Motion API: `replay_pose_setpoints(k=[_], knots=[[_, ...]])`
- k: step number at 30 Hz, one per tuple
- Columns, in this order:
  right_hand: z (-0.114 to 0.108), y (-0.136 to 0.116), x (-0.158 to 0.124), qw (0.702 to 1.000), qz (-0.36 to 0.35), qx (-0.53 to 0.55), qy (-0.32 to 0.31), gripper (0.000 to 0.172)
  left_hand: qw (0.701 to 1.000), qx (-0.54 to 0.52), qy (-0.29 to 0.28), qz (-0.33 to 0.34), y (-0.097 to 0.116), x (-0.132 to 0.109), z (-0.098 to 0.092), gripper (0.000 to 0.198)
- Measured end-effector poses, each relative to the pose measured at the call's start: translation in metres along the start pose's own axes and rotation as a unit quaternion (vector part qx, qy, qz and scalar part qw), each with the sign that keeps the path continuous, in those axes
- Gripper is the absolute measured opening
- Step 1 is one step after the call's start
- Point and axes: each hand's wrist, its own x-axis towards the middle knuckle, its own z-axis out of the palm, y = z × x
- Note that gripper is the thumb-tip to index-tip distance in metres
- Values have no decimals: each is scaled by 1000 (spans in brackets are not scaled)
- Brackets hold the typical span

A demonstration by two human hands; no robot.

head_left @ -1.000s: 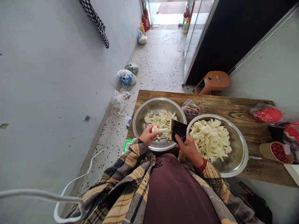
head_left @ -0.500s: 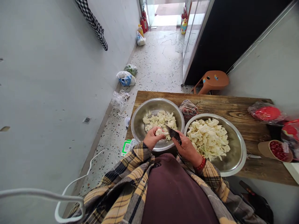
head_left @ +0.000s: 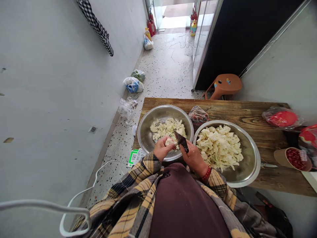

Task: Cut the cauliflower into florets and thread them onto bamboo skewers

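My left hand (head_left: pixel 162 149) is closed round a white cauliflower piece (head_left: pixel 169 142) over the near rim of the left steel bowl (head_left: pixel 148 127). My right hand (head_left: pixel 194 158) grips a dark cleaver (head_left: pixel 180 140), its blade set against the piece. The left bowl holds small cut florets (head_left: pixel 168 127). Beside it, the larger right steel bowl (head_left: pixel 249 158) is heaped with bigger cauliflower chunks (head_left: pixel 219 145). Both bowls stand on a wooden table (head_left: pixel 235 112).
A plastic bag (head_left: pixel 198 115) lies behind the bowls. Red-filled bags (head_left: pixel 282 118) and a paper cup of red bits (head_left: pixel 293 159) sit at the table's right. An orange stool (head_left: pixel 224 85) stands beyond the table. Bags (head_left: pixel 133 84) line the left wall, and a white cable (head_left: pixel 99 170) lies on the floor.
The cleaver has turned from flat, broadside up, to edge-on and come against the cauliflower piece. Both hands have drawn a little closer together.
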Motion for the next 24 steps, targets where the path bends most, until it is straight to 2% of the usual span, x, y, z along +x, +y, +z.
replay_pose_setpoints(k=[3, 6, 10, 14, 16, 19, 22, 24], knots=[[11, -3, 3, 999, 28, -15, 20, 28, 990, 117, 47, 58, -1, 0, 1, 24], [18, -4, 10, 997, 70, -14, 22, 32, 953, 249, 87, 147, 0, -1, 0, 13], [26, 0, 16, 992, 123, -3, 32, 37, 913, 326, 78, 232, 1, -5, 0, 6], [36, 13, 21, 988, 151, 4, 45, 41, 900, 340, 32, 271, -1, -12, 6, 7], [37, 22, 22, 984, 167, 13, 51, 44, 911, 321, 14, 258, -2, -13, 6, 7], [33, 33, 21, 982, 177, 31, 55, 47, 956, 229, 43, 176, 0, -9, -4, 18], [22, 34, 18, 985, 149, 63, 66, 39, 996, 38, 40, 64, 3, -4, -18, 42], [14, 29, 15, 986, 123, 88, 73, 35, 996, -85, 30, 3, 6, -2, -24, 58]])
